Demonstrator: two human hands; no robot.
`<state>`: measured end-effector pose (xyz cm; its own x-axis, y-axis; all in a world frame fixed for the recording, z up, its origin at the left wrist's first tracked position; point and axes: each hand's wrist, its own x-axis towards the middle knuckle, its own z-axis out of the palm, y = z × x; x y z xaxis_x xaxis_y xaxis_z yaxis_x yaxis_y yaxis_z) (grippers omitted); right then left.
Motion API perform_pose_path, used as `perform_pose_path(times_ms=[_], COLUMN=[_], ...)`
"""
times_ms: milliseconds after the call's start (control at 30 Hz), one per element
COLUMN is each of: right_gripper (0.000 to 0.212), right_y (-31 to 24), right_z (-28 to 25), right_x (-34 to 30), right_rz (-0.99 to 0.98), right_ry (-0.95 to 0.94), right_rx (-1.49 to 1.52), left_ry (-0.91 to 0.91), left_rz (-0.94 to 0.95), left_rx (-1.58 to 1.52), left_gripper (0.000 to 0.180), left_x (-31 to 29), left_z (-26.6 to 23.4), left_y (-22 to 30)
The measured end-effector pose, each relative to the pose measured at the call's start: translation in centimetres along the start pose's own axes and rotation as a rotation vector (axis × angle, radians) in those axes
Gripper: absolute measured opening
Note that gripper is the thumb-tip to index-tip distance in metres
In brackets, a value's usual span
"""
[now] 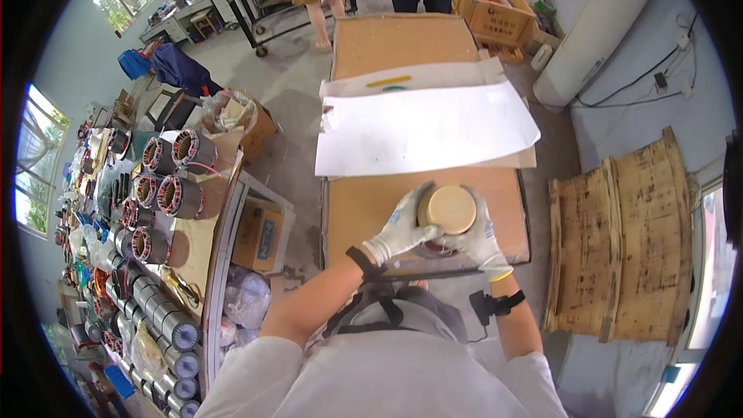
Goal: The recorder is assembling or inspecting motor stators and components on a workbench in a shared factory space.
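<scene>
Near the front of the brown-topped table (371, 209), both my gloved hands are wrapped around a dark grey motor stator. A pale tan, round block (451, 210) covers its top. My left hand (402, 226) grips the left side, with its thumb across the front. My right hand (481, 234) closes around the right side and front. Between the hands and the table edge a bit of dark red shows low on the stator; most of its body is hidden by the gloves. A large white sheet (426, 130) lies across the table just beyond.
Several wound stators (179, 197) and rows of wire spools (184, 334) crowd the left bench (220, 251). A cardboard box (258, 236) stands beneath it. Wooden pallets (619, 244) lean at right. Two people stand beyond the table, near a wooden crate (495, 19).
</scene>
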<state>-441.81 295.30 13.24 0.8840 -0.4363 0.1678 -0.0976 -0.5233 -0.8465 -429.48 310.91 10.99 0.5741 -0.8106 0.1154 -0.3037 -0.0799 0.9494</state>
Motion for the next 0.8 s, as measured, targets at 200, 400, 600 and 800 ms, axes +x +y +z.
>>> perform_pose_path(times_ms=[200,400,600,800], right_gripper=[0.099,0.095,0.096,0.101], right_y=[0.0,0.0,-1.1,-1.3], right_z=[-0.1,-0.7,-1.0,-5.1], right_x=[0.2,1.7,0.8,2.1], right_rz=[-0.024,0.135,0.036,-0.038], right_ry=[-0.036,-0.053,-0.017,0.039], right_rx=[-0.062,0.162,0.105,0.084], left_ry=[0.171,0.229,0.259,0.187], left_rz=[0.017,-0.112,-0.047,0.199], left_rx=[-0.013,-0.088,0.01,-0.254], left_gripper=[0.111,0.083,0.089,0.099], left_x=[-0.5,0.1,-0.8,3.8], left_z=[1.9,2.0,2.5,-0.7], left_y=[-0.3,1.4,0.6,10.8])
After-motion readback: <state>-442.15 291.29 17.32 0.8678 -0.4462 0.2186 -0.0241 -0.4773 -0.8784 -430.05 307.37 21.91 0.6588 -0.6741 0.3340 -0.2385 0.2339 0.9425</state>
